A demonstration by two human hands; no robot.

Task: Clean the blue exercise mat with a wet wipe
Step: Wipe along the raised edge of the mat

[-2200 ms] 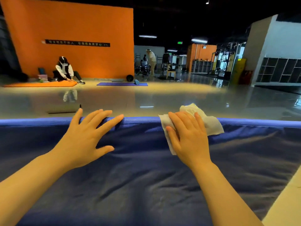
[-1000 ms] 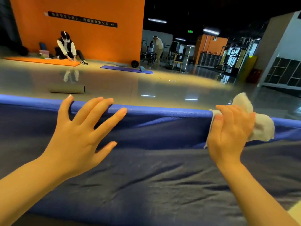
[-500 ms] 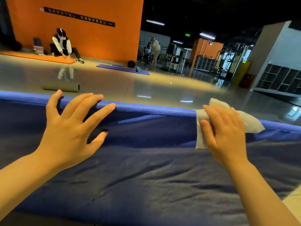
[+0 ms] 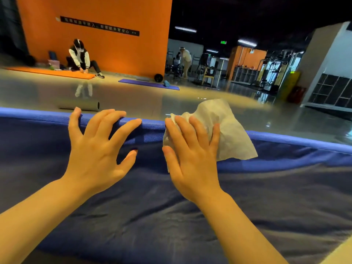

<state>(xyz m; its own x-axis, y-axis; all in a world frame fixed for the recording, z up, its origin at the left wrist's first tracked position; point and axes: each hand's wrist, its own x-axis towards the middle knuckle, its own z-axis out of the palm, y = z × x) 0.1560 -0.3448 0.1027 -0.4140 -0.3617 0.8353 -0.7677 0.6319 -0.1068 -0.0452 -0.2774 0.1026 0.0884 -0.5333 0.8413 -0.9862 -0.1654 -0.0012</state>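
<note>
Two hands of mine lie on the blue exercise mat, which spreads across the whole lower part of my view, its surface dark and rippled with shallow creases and its far edge raised as a brighter blue rim. My left hand is flat and spread, fingers straight, their tips resting on that far rim and the thumb out to the side; it holds nothing. My right hand sits just beside it, palm down with straight fingers pressing the wet wipe against the mat at the rim. The wipe is white and crumpled; most of it sticks out past my fingers to the right and up over the edge, and a small corner shows below my thumb. Beyond the mat is a glossy grey floor with a rolled grey mat lying just past the rim. Farther off, a seated person bends over an orange mat before an orange wall, a purple mat lies flat nearby, and another person stands among gym equipment.
</note>
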